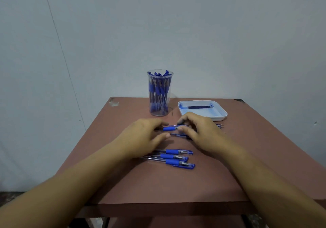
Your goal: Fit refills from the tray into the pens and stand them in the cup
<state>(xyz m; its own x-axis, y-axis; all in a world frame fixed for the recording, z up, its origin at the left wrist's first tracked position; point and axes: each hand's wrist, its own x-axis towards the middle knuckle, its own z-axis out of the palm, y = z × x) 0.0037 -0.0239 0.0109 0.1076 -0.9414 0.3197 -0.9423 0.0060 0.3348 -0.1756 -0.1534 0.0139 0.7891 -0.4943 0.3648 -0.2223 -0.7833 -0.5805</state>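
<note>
Blue-gripped pen (172, 127), held level just above the tabletop (176, 183), pinched at either end by left hand (146, 136) and right hand (199, 130). Beyond, clear cup (159, 93) packed with pens; white tray (202, 118) with a few refills (199, 107) to its right. Three more pens (174, 158) lying nearer. Likely hazard: twisted too hard, small tip piece slipping free and rolling away.

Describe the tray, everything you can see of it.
The tray is a shallow square dish with rounded corners, a white rim and a pale blue floor, glossy like plastic. It sits flat on the far right part of the table, right of the cup and apart from it. A few dark blue refills lie side by side along its far wall. The right hand, pinching a pen, overlaps its near left corner in view; contact cannot be told.
</note>
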